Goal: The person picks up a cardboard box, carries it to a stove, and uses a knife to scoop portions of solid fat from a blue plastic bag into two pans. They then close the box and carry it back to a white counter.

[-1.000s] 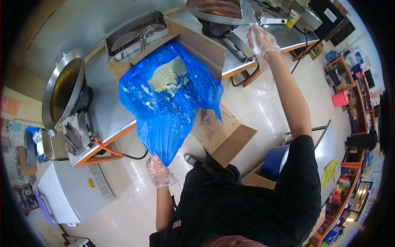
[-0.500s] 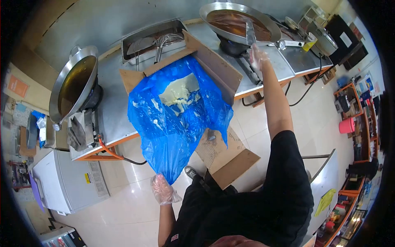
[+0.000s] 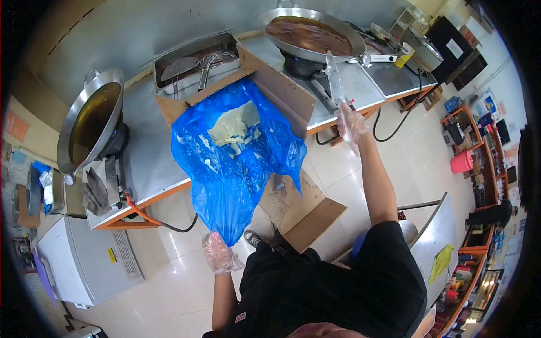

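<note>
My left hand [image 3: 220,253], in a clear plastic glove, is closed on the lower end of a blue plastic bag [image 3: 220,197]. The bag lines an open cardboard box [image 3: 284,93] and drapes over its near side. Inside lies a pale, creamy block of what looks like margarine or shortening [image 3: 236,125], with smears on the plastic around it. Also gloved, my right hand [image 3: 352,125] grips a flat, shiny spatula [image 3: 333,79], its blade pointing up toward the right-hand wok [image 3: 310,38]. The blade is clear of the wok's dark oil.
A second wok with oil [image 3: 94,121] sits on a burner at left. Behind the box, a metal tray [image 3: 194,62] holds a whisk and other utensils. The steel table [image 3: 149,163] has an orange frame; hoses hang from it. A white chest freezer [image 3: 84,259] stands lower left.
My right hand has drawn back from the right-hand wok toward me, bringing the spatula away from the oil. My left hand keeps its hold on the bag. The whole view has shifted slightly.
</note>
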Motion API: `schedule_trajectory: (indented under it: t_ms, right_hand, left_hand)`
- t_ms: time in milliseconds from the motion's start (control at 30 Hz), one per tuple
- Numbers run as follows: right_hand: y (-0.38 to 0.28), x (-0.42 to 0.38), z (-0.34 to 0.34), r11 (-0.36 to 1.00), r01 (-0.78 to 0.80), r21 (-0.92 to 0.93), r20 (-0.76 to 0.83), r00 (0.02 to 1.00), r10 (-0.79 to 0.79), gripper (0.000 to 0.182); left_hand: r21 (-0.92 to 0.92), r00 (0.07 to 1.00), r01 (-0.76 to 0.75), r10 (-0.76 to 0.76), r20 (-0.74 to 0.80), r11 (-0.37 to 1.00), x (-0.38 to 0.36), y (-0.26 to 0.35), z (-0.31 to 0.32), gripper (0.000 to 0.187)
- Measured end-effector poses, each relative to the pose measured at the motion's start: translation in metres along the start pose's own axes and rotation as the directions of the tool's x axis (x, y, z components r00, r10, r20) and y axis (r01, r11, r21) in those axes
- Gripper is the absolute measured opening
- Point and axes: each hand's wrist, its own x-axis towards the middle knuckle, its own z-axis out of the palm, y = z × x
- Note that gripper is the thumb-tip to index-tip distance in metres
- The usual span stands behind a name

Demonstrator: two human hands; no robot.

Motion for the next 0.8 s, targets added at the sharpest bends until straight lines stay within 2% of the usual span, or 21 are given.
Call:
schedule_trajectory:
  t_ms: [100, 200, 267, 333, 400, 433, 467, 500, 533, 567, 633, 667, 700, 733, 800]
  right_hand:
    - [0.016, -0.047, -0.004, 0.999, -0.008, -0.041, -0.072, 0.997, 0.005, 0.038]
    - [0.022, -0.054, -0.003, 0.999, -0.020, -0.034, -0.073, 0.997, 0.018, 0.038]
    - [0.003, -0.036, 0.012, 0.991, 0.118, -0.064, -0.108, 0.986, -0.124, 0.041]
    - [-0.016, 0.013, 0.017, 0.967, 0.240, -0.088, -0.084, 0.965, -0.247, 0.049]
    - [-0.030, 0.088, 0.018, 0.964, 0.263, -0.044, 0.021, 0.965, -0.262, 0.051]
    - [-0.042, 0.109, 0.025, 0.966, 0.258, -0.030, 0.029, 0.966, -0.257, 0.051]
    - [-0.051, 0.126, 0.036, 0.968, 0.251, -0.013, 0.038, 0.967, -0.251, 0.050]
    - [-0.058, 0.142, 0.043, 0.970, 0.245, 0.007, 0.048, 0.968, -0.245, 0.050]
    - [-0.063, 0.157, 0.046, 0.970, 0.218, 0.112, 0.102, 0.968, -0.230, 0.050]
    - [-0.065, 0.173, 0.049, 0.960, 0.183, 0.212, 0.157, 0.963, -0.218, 0.050]
    - [-0.061, 0.194, 0.053, 0.908, 0.101, 0.406, 0.266, 0.938, -0.223, 0.048]
    - [-0.060, 0.200, 0.053, 0.868, 0.055, 0.493, 0.316, 0.918, -0.237, 0.047]
    - [-0.059, 0.205, 0.052, 0.823, 0.006, 0.568, 0.364, 0.895, -0.257, 0.045]
    - [-0.057, 0.210, 0.049, 0.752, -0.109, 0.651, 0.468, 0.837, -0.283, 0.045]
    - [-0.050, 0.215, 0.043, 0.588, -0.360, 0.724, 0.634, 0.684, -0.361, 0.046]
  left_hand:
    - [-0.049, 1.000, -0.028, 0.028, -0.002, 0.998, 0.002, -0.002, 0.001, 0.032]
    - [-0.179, 1.000, 0.020, -0.020, 0.005, 0.984, 0.001, 0.005, 0.002, 0.032]
    - [-0.192, 1.000, 0.001, 0.006, 0.031, 0.981, 0.003, -0.003, 0.000, 0.031]
    - [-0.085, 1.000, 0.023, -0.021, 0.021, 0.996, -0.001, 0.029, -0.012, 0.032]
    - [0.093, 0.997, -0.015, 0.022, -0.076, 0.996, -0.001, 0.027, -0.010, 0.038]
    - [0.312, 0.972, -0.184, 0.219, -0.081, 0.932, -0.004, 0.000, -0.006, 0.036]
    - [0.517, 0.913, -0.327, 0.406, -0.043, 0.791, -0.007, -0.033, -0.004, 0.034]
    - [0.601, 0.876, -0.380, 0.483, -0.010, 0.703, -0.005, -0.041, -0.005, 0.033]
    - [0.678, 0.831, -0.422, 0.556, 0.023, 0.603, -0.004, -0.049, -0.005, 0.032]
    - [0.665, 0.839, -0.413, 0.544, 0.012, 0.622, -0.007, -0.042, -0.006, 0.032]
    - [0.552, 0.933, -0.283, 0.358, -0.029, 0.785, -0.011, -0.003, -0.010, 0.033]
    - [0.436, 0.986, -0.132, 0.164, -0.035, 0.890, -0.012, 0.036, -0.015, 0.035]
    - [0.310, 0.999, 0.040, -0.037, -0.014, 0.950, -0.012, 0.059, -0.013, 0.036]
    - [0.255, 0.997, -0.010, 0.028, -0.068, 0.967, -0.012, 0.062, -0.009, 0.041]
    - [0.445, 0.960, -0.191, 0.261, -0.101, 0.875, -0.008, 0.039, -0.005, 0.042]
